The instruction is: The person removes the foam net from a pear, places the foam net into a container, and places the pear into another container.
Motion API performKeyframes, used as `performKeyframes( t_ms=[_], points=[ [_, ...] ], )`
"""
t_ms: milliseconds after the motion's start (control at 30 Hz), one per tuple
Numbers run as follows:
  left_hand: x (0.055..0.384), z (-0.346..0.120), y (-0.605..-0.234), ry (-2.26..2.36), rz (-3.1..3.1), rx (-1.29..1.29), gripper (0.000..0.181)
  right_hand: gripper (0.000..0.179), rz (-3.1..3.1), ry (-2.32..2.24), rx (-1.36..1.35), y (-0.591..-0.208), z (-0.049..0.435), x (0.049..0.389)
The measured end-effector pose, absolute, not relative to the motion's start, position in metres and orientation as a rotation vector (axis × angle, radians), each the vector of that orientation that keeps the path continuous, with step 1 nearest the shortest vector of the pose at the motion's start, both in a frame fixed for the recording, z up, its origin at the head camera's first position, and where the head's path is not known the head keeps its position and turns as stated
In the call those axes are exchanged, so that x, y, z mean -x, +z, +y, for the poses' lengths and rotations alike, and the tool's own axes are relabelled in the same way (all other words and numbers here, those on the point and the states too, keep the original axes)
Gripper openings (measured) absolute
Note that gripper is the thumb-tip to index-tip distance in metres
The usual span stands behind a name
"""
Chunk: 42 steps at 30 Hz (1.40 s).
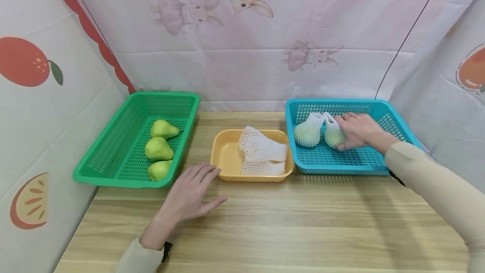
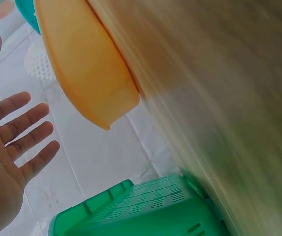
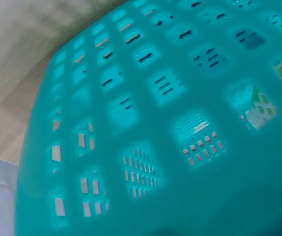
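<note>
Pear (image 1: 334, 138) in netting (image 1: 331, 122) is sitting toward the blue basket's (image 1: 291, 138) left edge, my right hand (image 1: 358, 129) gripping it, ideally softly.

No lettering, label, brand, number or sign can be read.

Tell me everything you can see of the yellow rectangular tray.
The shallow yellow rectangular tray looks like smooth plastic, with rounded corners. It stands upright on the pale wood-patterned table, between a green perforated basket and a blue perforated basket. White foam mesh sleeves lie in its right part, one overlapping the back rim. The left hand is near its front left corner but apart; contact with the blue basket is unclear.
</note>
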<state>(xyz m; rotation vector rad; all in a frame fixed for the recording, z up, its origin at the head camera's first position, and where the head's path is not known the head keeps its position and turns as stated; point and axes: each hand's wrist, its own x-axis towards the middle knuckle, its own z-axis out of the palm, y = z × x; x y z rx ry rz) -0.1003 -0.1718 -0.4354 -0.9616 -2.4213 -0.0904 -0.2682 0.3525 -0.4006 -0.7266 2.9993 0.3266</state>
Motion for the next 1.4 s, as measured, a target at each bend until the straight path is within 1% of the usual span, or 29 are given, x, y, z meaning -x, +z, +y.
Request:
performKeyframes(
  t_ms=[100,333,533,667,967,1100,1400],
  points=[
    [0.1,-0.172,-0.435,-0.088,-2.422,0.956,0.085,0.093,3.006,0.305,0.714,-0.397,0.356,0.267],
    [0.099,-0.173,-0.435,-0.094,-2.428,0.95,0.087,0.103,3.03,0.315,0.679,-0.39,0.362,0.262],
    [0.099,-0.172,-0.435,-0.098,-2.426,0.953,0.086,0.103,3.064,0.296,0.679,-0.382,0.362,0.259],
    [0.099,-0.172,-0.435,-0.099,-2.416,0.958,0.085,0.106,3.087,0.275,0.657,-0.374,0.36,0.255],
    [0.099,-0.172,-0.434,-0.092,-2.407,0.96,0.087,0.091,3.18,0.163,0.625,-0.368,0.362,0.242],
    [0.099,-0.172,-0.434,-0.083,-2.415,0.959,0.087,0.088,3.227,0.108,0.628,-0.368,0.362,0.236],
    [0.099,-0.171,-0.433,-0.073,-2.429,0.96,0.087,0.089,3.317,-0.013,0.623,-0.367,0.359,0.221]
  ],
)
